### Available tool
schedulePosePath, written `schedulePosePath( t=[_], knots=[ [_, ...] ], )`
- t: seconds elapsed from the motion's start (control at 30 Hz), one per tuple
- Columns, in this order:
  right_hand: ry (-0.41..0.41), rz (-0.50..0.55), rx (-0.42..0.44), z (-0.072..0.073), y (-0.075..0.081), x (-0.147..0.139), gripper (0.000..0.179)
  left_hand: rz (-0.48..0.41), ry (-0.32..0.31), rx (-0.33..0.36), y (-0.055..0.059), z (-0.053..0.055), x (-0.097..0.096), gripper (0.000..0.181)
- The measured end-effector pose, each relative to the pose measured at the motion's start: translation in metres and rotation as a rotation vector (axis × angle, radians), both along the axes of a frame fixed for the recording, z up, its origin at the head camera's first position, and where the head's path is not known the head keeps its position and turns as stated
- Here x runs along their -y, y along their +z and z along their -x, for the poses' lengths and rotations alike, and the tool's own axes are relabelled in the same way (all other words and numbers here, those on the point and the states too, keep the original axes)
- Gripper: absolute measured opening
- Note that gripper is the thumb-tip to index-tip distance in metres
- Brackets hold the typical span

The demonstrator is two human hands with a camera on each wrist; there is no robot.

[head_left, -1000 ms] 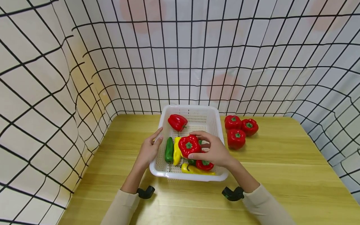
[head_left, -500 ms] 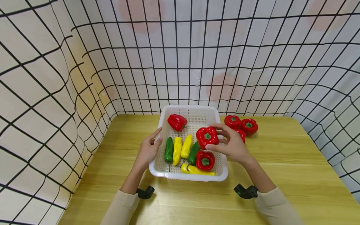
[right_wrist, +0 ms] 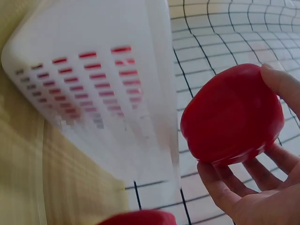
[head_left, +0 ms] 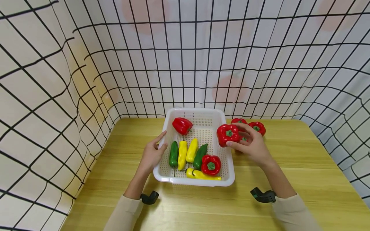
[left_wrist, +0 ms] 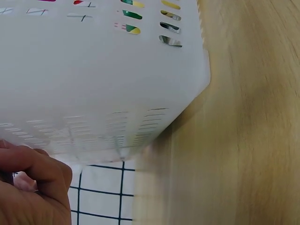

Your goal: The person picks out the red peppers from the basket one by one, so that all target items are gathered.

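My right hand [head_left: 254,146] holds a red bell pepper [head_left: 228,135] by its side, above the right rim of the white plastic basket [head_left: 193,183]. In the right wrist view, thumb and fingers lie round this bell pepper [right_wrist: 234,115], which is off the table. My left hand [head_left: 152,154] grips the basket's left rim; in the left wrist view its bent fingers [left_wrist: 40,166] are at the basket wall [left_wrist: 103,70]. Inside the basket lie a red bell pepper [head_left: 182,125] at the back and another [head_left: 211,165] at the front right.
Also in the basket are green peppers [head_left: 173,154] and yellow peppers [head_left: 182,155]. Red bell peppers [head_left: 256,128] stand on the wooden table [head_left: 300,160] right of the basket, partly hidden by my right hand. A black wire grid [head_left: 196,67] encloses the back and sides.
My right hand has carried the red bell pepper from over the basket's middle rightward to its right rim. The peppers beneath have come into view. My left hand has stayed at the left rim.
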State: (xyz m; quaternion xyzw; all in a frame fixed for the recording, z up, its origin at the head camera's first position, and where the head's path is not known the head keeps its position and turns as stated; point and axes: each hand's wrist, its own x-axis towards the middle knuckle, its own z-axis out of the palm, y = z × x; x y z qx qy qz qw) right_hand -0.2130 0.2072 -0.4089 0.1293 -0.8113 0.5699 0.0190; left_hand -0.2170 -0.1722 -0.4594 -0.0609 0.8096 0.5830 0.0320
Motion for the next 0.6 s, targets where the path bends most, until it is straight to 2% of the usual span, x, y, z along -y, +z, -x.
schedulePosePath(
  t=[0.3, 0.6],
  knots=[
    [-0.059, 0.014, 0.000, -0.006, 0.001, -0.031, 0.068, 0.019, 0.019, -0.031, -0.001, 0.000, 0.000, 0.052],
    [-0.136, -0.027, 0.004, -0.006, -0.002, -0.063, 0.069, 0.005, 0.020, -0.012, -0.003, 0.000, 0.001, 0.053]
  ],
)
